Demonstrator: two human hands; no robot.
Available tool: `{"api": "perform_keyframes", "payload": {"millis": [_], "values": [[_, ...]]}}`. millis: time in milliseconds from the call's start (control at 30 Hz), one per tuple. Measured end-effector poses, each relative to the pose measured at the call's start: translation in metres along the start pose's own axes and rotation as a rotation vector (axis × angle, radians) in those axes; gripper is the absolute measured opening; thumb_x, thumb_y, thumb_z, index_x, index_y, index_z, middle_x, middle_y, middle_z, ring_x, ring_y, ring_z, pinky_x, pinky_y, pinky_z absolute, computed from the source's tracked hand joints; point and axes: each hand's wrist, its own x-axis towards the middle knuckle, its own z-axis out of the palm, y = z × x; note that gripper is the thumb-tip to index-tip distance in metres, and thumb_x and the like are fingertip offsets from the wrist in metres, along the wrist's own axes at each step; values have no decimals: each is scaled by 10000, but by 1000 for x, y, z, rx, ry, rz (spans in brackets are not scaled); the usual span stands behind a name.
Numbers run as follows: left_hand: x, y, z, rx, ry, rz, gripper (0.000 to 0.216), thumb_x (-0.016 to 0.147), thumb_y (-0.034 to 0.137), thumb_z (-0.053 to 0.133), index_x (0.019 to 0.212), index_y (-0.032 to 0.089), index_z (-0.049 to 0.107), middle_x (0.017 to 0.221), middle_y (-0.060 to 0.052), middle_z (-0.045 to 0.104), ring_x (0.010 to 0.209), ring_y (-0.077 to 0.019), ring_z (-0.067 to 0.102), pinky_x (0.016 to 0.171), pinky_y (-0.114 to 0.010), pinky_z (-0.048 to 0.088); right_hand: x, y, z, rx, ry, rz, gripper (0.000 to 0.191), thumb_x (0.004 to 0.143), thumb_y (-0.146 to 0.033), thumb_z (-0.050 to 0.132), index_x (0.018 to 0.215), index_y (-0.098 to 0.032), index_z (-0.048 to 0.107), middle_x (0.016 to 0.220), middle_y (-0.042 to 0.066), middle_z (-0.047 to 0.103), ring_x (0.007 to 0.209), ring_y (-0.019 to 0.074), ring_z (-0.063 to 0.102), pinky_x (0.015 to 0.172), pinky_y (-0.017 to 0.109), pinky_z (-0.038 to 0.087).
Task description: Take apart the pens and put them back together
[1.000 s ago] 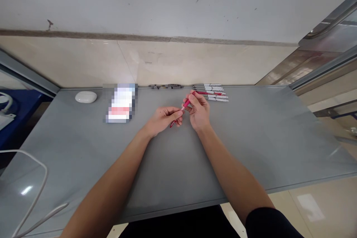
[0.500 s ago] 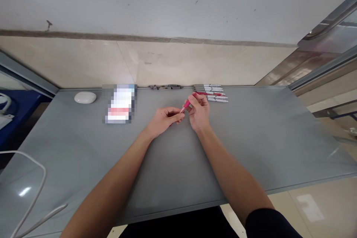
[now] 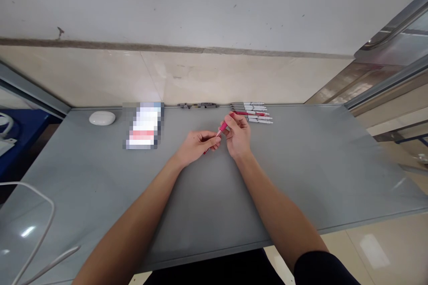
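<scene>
Between my hands, over the middle of the grey table (image 3: 214, 205), a pink-red pen (image 3: 223, 126) is held at a slant. My left hand (image 3: 199, 144) is closed around its lower barrel, and the pen's end sticks out below the fingers. Higher up, my right hand (image 3: 238, 134) pinches the pink part between thumb and fingers. Just behind the right hand lies a row of white and grey pens (image 3: 254, 120), with a red pen (image 3: 261, 114) among them. My right fingers partly hide that row.
Dark patterned pens (image 3: 198, 105) lie along the back edge by the wall. To the left are a blurred-out phone-like screen (image 3: 144, 125) and a white rounded mouse-like object (image 3: 102, 118). A white cable (image 3: 50, 213) loops over the front left.
Both hands keep their hold on the pen, with hardly any movement. Slightly more of the pen's lower end shows below my left hand. The view has shifted a little.
</scene>
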Motion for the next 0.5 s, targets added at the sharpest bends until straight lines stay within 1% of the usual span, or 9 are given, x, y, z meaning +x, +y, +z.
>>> {"api": "perform_keyframes", "payload": {"millis": [167,300,400,500], "values": [[-1,2,-1,10,-47,7,318,833,455,616,847,152,711,746,-38,671,679,-132,600,628,-248,472,0,0,0,-6,-14,11,208,605,-248,817,696,-224,631,843,-60,654,599,73,609,555,254,544],[-3,7,-1,-11,-129,26,331,866,448,579,771,151,688,736,-34,659,692,-129,603,658,-244,477,-2,-1,-1,-23,-36,27,187,621,-263,804,730,-231,656,873,-47,666,616,76,606,554,254,546],[-4,10,-2,-75,-193,8,345,872,459,570,778,149,690,756,-43,666,701,-135,611,679,-262,490,-3,-2,0,-38,-55,48,182,643,-282,792,776,-237,676,834,-43,660,621,80,608,541,240,542],[-4,10,-1,-123,-172,-34,354,850,476,598,803,142,707,778,-60,684,701,-147,626,705,-293,508,-2,-2,-1,-11,-55,49,185,645,-277,793,775,-241,666,825,-55,647,620,79,611,551,243,548]]}}
